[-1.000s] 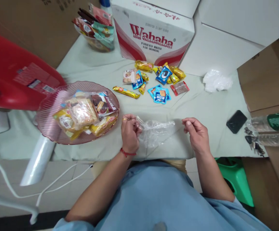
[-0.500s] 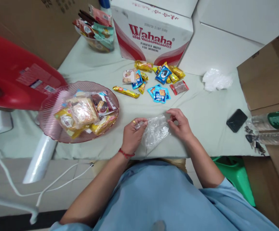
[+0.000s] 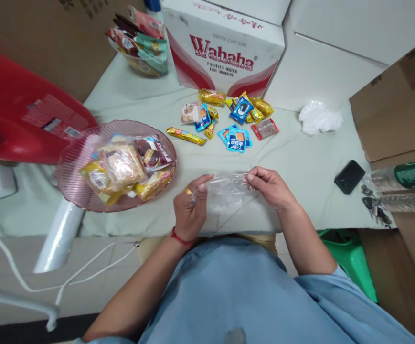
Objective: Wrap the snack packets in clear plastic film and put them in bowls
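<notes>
The white carton reads "Wahaha Purified Water For Drinking".

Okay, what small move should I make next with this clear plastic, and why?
I'd probably ease your right hand slightly away from your left hand, because both hands hold the clear plastic and it looks creased between them.
</notes>
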A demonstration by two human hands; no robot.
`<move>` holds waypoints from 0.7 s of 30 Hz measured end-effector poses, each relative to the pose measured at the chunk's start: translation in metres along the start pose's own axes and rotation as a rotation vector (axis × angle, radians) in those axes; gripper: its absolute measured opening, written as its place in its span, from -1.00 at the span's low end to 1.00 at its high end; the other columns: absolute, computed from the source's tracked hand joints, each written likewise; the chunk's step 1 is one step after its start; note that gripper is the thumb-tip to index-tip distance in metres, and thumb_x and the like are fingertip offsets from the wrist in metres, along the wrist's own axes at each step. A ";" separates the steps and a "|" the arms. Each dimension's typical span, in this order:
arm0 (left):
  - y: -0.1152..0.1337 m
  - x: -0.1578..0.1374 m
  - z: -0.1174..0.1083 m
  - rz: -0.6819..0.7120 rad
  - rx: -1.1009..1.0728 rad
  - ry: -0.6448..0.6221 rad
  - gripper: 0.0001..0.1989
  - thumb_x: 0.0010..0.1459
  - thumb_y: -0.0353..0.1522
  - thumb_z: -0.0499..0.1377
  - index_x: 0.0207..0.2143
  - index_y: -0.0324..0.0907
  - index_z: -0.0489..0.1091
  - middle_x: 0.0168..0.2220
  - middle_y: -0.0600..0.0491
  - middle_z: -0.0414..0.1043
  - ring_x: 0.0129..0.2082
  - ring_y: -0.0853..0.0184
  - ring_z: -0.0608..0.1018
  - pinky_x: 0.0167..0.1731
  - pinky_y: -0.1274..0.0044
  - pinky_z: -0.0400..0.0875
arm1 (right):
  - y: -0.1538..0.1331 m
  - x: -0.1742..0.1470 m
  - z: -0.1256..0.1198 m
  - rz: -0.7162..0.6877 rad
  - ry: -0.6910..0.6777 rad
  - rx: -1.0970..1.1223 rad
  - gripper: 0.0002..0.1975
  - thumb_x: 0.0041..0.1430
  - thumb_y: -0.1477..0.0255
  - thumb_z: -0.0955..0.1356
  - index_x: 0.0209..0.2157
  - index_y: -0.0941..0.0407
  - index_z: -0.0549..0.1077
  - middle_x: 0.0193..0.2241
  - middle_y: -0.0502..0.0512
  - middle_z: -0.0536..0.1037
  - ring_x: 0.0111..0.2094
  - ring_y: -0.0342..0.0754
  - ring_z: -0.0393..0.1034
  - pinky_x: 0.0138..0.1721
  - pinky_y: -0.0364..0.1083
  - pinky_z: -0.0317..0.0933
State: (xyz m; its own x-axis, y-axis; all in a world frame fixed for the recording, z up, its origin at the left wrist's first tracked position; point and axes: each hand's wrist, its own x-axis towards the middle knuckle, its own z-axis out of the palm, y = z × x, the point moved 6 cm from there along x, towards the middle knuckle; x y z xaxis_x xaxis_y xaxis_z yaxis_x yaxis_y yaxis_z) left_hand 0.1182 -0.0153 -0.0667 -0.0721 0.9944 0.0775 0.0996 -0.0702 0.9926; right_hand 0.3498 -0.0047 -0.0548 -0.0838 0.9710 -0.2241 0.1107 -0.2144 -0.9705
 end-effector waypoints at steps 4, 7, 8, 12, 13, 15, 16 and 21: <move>0.003 -0.001 -0.009 -0.043 -0.276 0.098 -0.48 0.27 0.10 0.23 -0.08 -0.14 0.63 -0.59 0.16 0.27 -0.62 0.43 0.24 -0.58 0.55 0.18 | 0.000 -0.002 -0.005 0.110 0.040 0.160 -0.44 -0.06 -0.13 0.56 -0.43 0.06 0.44 -0.45 0.00 0.54 -0.52 -0.17 0.24 -0.47 -0.14 0.20; -0.004 0.006 -0.006 -0.233 -0.537 0.145 -0.48 0.22 0.11 0.26 -0.13 -0.14 0.61 -0.59 0.17 0.20 -0.63 0.47 0.16 -0.68 0.59 0.04 | 0.009 -0.003 -0.019 0.180 0.132 0.215 -0.42 -0.15 -0.11 0.59 -0.45 0.05 0.37 -0.52 -0.04 0.47 -0.60 -0.20 0.13 -0.61 -0.17 0.03; -0.009 0.008 -0.004 -0.324 -0.610 0.150 -0.49 0.21 0.11 0.27 -0.14 -0.14 0.61 -0.59 0.18 0.18 -0.64 0.49 0.14 -0.71 0.61 0.01 | 0.014 -0.004 -0.025 0.205 0.157 0.217 -0.42 -0.15 -0.10 0.59 -0.44 0.05 0.37 -0.53 -0.04 0.45 -0.62 -0.21 0.09 -0.64 -0.17 -0.02; -0.034 0.008 0.013 -0.674 -0.742 0.146 -0.47 0.24 0.09 0.24 -0.17 -0.21 0.56 -0.60 0.22 0.14 -0.70 0.55 0.07 -0.77 0.65 -0.08 | 0.032 -0.017 -0.058 0.218 0.319 -0.013 -0.44 -0.03 -0.15 0.51 -0.41 0.06 0.41 -0.53 -0.02 0.43 -0.61 -0.17 0.11 -0.62 -0.13 0.04; -0.040 0.006 0.016 -0.725 -0.746 0.168 -0.48 0.25 0.09 0.23 -0.20 -0.22 0.54 -0.60 0.22 0.16 -0.70 0.55 0.09 -0.77 0.66 -0.09 | 0.030 -0.023 -0.067 0.158 0.395 -0.142 -0.45 0.03 -0.16 0.48 -0.38 0.07 0.44 -0.51 0.00 0.45 -0.56 -0.13 0.20 -0.57 -0.10 0.15; -0.047 0.002 0.020 -0.757 -0.751 0.228 -0.49 0.26 0.08 0.23 -0.24 -0.21 0.51 -0.61 0.22 0.18 -0.71 0.55 0.13 -0.77 0.67 -0.08 | 0.015 -0.038 -0.071 -0.035 0.483 -0.393 -0.47 0.21 -0.14 0.40 -0.25 0.08 0.52 -0.37 0.10 0.53 -0.37 -0.02 0.40 -0.34 -0.02 0.36; -0.049 0.001 0.022 -0.746 -0.756 0.248 -0.50 0.25 0.09 0.23 -0.25 -0.20 0.50 -0.61 0.22 0.19 -0.71 0.55 0.14 -0.77 0.67 -0.07 | 0.006 -0.045 -0.064 -0.146 0.460 -0.487 -0.48 0.30 -0.11 0.35 -0.14 0.08 0.55 -0.23 0.17 0.57 -0.22 0.05 0.46 -0.19 0.04 0.41; -0.044 0.001 0.034 -0.693 -0.749 0.193 -0.44 0.20 0.16 0.23 -0.20 -0.17 0.47 -0.60 0.21 0.22 -0.70 0.53 0.17 -0.75 0.67 -0.06 | -0.008 -0.055 -0.003 -0.428 0.148 -0.761 -0.49 0.29 0.01 0.43 0.14 0.00 0.54 0.27 0.28 0.44 0.29 0.31 0.25 0.28 0.33 0.22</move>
State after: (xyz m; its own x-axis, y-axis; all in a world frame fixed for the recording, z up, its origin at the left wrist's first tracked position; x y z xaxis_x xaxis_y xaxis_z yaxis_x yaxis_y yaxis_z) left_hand 0.1478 -0.0086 -0.1135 -0.0430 0.8107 -0.5839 -0.6615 0.4149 0.6247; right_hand 0.3569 -0.0557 -0.0343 -0.1462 0.9667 0.2098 0.7324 0.2483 -0.6340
